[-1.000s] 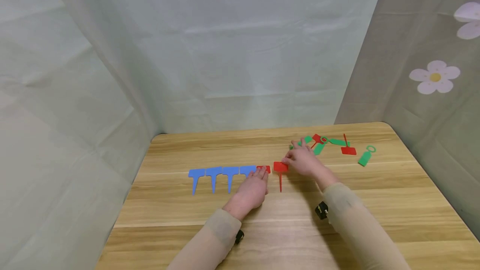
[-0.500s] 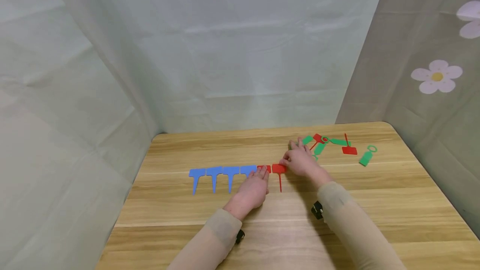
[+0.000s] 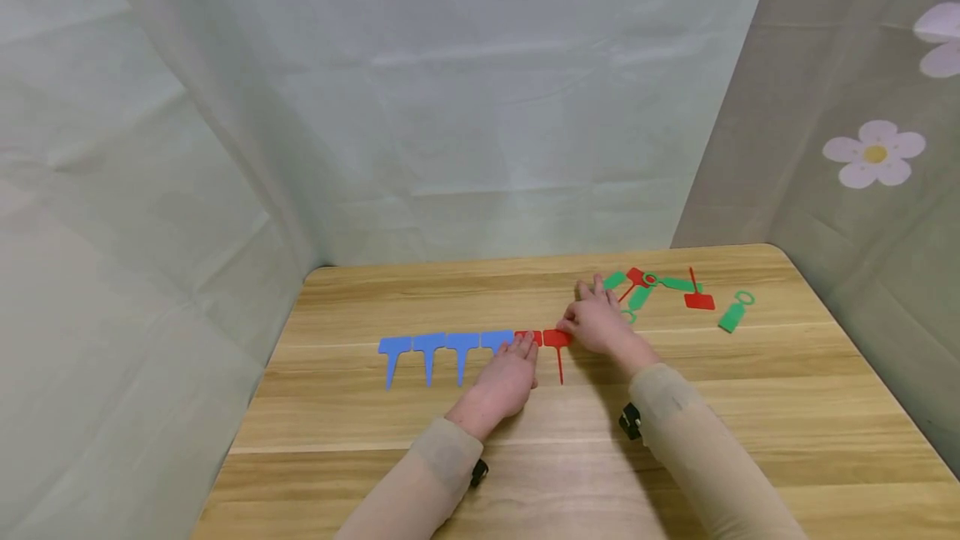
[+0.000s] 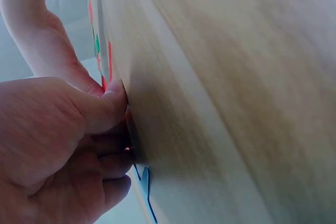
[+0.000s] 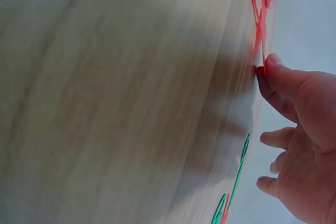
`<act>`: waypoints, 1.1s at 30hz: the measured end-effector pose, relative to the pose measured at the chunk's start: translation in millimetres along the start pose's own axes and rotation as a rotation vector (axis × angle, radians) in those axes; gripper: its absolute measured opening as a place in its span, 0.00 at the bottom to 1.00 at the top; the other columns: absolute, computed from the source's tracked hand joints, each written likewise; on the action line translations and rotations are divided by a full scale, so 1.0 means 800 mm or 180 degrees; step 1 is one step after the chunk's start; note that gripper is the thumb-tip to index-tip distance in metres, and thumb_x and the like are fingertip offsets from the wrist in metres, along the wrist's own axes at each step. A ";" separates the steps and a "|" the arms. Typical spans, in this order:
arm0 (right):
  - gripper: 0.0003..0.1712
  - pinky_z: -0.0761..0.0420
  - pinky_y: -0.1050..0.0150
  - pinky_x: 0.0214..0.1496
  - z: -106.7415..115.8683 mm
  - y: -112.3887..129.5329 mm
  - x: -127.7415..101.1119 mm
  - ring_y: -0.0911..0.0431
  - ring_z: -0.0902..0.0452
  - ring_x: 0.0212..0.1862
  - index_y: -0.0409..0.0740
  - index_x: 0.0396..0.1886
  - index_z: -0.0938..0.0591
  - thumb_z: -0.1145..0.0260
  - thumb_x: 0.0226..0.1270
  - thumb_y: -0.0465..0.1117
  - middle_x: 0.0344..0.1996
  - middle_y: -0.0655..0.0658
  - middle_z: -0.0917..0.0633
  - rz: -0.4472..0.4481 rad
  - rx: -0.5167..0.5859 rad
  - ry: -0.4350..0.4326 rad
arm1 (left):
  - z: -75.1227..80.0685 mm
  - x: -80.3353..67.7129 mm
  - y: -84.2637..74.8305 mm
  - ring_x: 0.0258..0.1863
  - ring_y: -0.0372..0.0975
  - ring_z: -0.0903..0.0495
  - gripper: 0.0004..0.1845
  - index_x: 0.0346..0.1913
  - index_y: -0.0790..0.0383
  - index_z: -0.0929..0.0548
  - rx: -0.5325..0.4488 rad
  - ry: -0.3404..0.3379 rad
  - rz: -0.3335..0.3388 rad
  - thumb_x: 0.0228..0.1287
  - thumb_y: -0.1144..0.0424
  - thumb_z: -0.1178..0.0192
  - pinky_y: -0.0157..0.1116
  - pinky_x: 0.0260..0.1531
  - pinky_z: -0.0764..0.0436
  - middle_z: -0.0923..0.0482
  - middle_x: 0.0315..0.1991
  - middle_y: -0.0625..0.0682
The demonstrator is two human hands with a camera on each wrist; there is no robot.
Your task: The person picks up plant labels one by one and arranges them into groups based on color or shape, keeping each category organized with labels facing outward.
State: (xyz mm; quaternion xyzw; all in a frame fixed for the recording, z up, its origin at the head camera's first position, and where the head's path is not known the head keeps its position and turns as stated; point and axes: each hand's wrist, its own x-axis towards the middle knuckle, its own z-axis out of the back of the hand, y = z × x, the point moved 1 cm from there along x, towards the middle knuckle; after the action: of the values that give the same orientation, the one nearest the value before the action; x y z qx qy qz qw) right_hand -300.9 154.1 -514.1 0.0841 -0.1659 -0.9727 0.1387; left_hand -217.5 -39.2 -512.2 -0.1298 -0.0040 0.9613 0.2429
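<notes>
Several blue T-shaped plant labels lie side by side in a row on the table, stems towards me. At the row's right end lies a red T-shaped plant label, mostly covered by the fingers of my left hand, which rest on it. Just right of it is a second red plant label, its stem pointing towards me. My right hand pinches this label's right edge between thumb and index finger, the other fingers spread. In the right wrist view, the pinched label looks slightly raised.
Beyond my right hand, green ringed tags and a red label lie loosely together. Farther right are another red label and a green ringed tag. Cloth hangs behind the wooden table.
My right hand has slid the second red label slightly left, narrowing the gap to the first red label. My left hand has stayed in place.
</notes>
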 end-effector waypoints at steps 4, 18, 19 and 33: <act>0.15 0.57 0.29 0.82 -0.001 0.000 0.001 0.25 0.68 0.83 0.46 0.43 0.08 0.32 0.80 0.52 0.82 0.25 0.43 -0.0008 0.0003 -0.0007 | 0.000 0.001 0.000 0.83 0.48 0.41 0.32 0.81 0.67 0.34 0.0005 0.0006 0.0003 0.84 0.56 0.42 0.46 0.80 0.39 0.43 0.85 0.57; 0.14 0.56 0.29 0.82 -0.001 0.004 -0.001 0.25 0.68 0.83 0.50 0.37 0.09 0.31 0.79 0.53 0.82 0.25 0.42 -0.0033 -0.0020 -0.0008 | -0.001 0.002 0.000 0.84 0.48 0.43 0.32 0.82 0.66 0.35 0.0024 0.0046 0.0037 0.84 0.55 0.43 0.46 0.81 0.40 0.45 0.85 0.56; 0.14 0.56 0.29 0.82 0.000 0.004 -0.001 0.26 0.68 0.83 0.50 0.37 0.09 0.31 0.79 0.53 0.82 0.26 0.42 -0.0036 -0.0023 -0.0011 | -0.001 0.001 0.000 0.84 0.48 0.44 0.33 0.82 0.66 0.35 0.0027 0.0054 0.0037 0.84 0.55 0.43 0.46 0.81 0.41 0.45 0.85 0.56; 0.15 0.56 0.29 0.82 -0.001 0.005 -0.002 0.25 0.67 0.83 0.47 0.43 0.08 0.32 0.80 0.53 0.82 0.26 0.42 -0.0036 -0.0021 -0.0022 | -0.003 0.004 -0.001 0.83 0.47 0.43 0.33 0.82 0.66 0.34 0.0025 0.0047 0.0074 0.83 0.55 0.42 0.46 0.80 0.40 0.44 0.85 0.56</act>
State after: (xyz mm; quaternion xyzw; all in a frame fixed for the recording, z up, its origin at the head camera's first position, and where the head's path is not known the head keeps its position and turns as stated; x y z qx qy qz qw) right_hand -298.4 150.8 -512.9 0.0812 -0.1628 -0.9743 0.1330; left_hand -219.1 -37.2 -515.0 -0.1360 0.0031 0.9631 0.2322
